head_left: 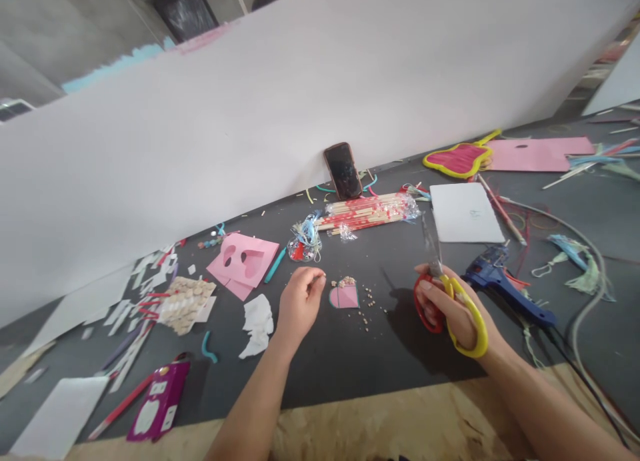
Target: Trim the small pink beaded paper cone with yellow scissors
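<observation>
My right hand [453, 311] grips a pair of scissors [445, 294] with red and yellow handles, blades pointing up and away. My left hand [300, 301] hovers over the dark table with fingertips pinched together; what they hold is too small to make out. Between the hands lies a small pink heart [345, 296] with tiny beads along its top, and loose beads [369, 309] scattered to its right.
A blue glue gun [505, 284] with its cable lies right of my right hand. A phone [343, 170] leans on the white wall above a stick bundle [367, 211]. Pink paper with heart holes [243, 261], white paper [465, 212], and scraps lie around.
</observation>
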`<action>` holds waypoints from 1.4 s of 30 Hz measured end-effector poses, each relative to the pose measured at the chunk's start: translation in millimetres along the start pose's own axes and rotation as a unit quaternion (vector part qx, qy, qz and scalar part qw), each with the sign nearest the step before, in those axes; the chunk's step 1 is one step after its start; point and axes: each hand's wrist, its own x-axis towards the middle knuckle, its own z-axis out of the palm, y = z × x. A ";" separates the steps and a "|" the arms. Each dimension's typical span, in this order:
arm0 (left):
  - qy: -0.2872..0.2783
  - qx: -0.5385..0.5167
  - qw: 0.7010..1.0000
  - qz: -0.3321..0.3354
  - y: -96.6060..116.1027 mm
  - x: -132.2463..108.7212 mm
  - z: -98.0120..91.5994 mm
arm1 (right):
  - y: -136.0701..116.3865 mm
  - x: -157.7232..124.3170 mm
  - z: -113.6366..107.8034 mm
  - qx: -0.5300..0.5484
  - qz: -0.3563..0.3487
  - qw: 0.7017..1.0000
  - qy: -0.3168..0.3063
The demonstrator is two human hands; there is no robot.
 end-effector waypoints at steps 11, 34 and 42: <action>-0.078 0.004 0.997 0.005 1.1 0.4 -2.5 | -3.6 -9.9 -0.5 -0.165 -0.007 0.985 -0.040; -0.050 -0.450 0.879 -0.151 36.3 -26.3 10.2 | -25.1 -8.4 25.7 -0.605 -0.278 0.733 -0.141; -0.039 -0.468 0.873 -0.129 28.3 -34.3 16.7 | -1.8 -8.9 27.0 -0.587 -0.288 0.743 -0.141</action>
